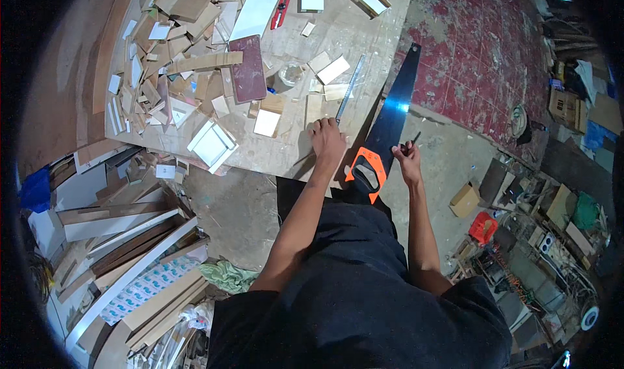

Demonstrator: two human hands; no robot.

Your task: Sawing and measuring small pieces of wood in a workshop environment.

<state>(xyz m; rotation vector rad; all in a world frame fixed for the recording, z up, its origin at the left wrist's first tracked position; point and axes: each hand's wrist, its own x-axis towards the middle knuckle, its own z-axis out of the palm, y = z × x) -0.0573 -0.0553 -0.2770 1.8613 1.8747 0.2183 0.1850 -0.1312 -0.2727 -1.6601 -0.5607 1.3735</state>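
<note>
My left hand (327, 137) has its fingers curled over the lower end of a metal ruler (351, 86) on the pale wooden work table (253, 148). My right hand (406, 156), just right of a handsaw's blade, grips a thin dark pencil-like stick (416, 137) pointing up and to the right. The handsaw (390, 119), with a long dark blade and orange handle, lies along the table's right edge, handle toward my body, between my two hands. Small pale boards (335, 69) lie beside the ruler. Whether my right hand touches the blade, I cannot tell.
Offcuts (175, 50), a maroon board (247, 70), a clear cup (290, 74) and a red tool (281, 8) are on the table. Stacked boards (149, 252) fill the lower left. A red bin (483, 227) and clutter line the right side, beside red flooring (468, 70).
</note>
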